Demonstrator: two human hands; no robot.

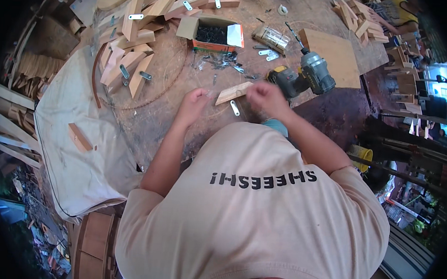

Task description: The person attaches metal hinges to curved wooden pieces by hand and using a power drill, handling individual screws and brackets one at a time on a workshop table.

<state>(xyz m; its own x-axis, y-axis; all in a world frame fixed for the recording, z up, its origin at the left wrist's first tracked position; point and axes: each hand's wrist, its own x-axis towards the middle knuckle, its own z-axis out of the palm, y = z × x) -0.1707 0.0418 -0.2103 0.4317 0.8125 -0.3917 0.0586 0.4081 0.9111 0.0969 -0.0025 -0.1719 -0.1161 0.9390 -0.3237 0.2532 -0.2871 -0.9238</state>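
Observation:
A short wooden piece with slanted ends (231, 93) lies on the worktable between my hands. My left hand (194, 106) is just left of it, apart from the wood, with thumb and fingers pinched together; anything in them is too small to make out. Over the wood's right end, my right hand (269, 99) has its fingers curled in, and what they hold is hidden. Close below the wood rests a small metal plate with rounded ends and holes (234, 108). A cordless drill (315, 72) with a long bit lies on its side beyond my right hand.
An open cardboard box of dark screws (212, 35) stands ahead, with loose screws (222, 60) spilled before it. Wooden pieces, some with metal plates (145, 75), pile up at the far left. A flat board (334, 57) lies right. Another person's arm (383, 24) shows far right.

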